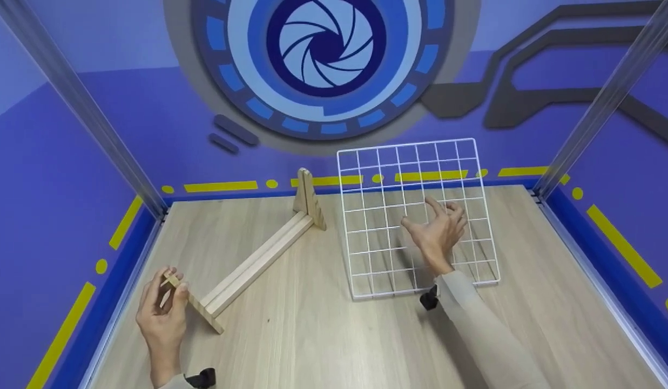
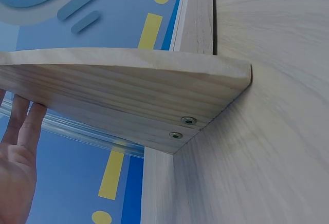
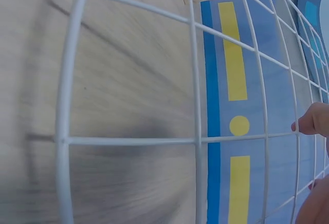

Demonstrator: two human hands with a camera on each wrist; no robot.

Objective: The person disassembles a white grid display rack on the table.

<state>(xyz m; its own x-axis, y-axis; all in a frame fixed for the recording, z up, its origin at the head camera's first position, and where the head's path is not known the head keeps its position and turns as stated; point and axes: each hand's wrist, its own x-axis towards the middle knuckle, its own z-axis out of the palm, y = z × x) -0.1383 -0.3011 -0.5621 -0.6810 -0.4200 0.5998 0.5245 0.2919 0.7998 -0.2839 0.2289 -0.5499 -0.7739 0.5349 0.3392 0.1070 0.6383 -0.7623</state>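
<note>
A light wooden stand (image 1: 258,263) rests on the table, its long crossbar running diagonally between two tapered end panels. My left hand (image 1: 163,313) grips the top of the near end panel (image 1: 205,312) between thumb and fingers. Two bolt heads show low on that panel (image 2: 128,90) in the left wrist view. To the right, a white wire grid (image 1: 385,207) leans back, its far edge raised against the wall behind. My right hand (image 1: 439,232) holds the grid near its middle, thumb spread left and fingers bent at the wires. The right wrist view shows the thumb (image 3: 313,120) at a wire.
The far end panel (image 1: 306,200) stands upright close to the back wall. Blue walls with yellow marks (image 1: 220,186) enclose the wooden table (image 1: 290,335) at the back and both sides. Metal posts (image 1: 104,124) rise at the back corners.
</note>
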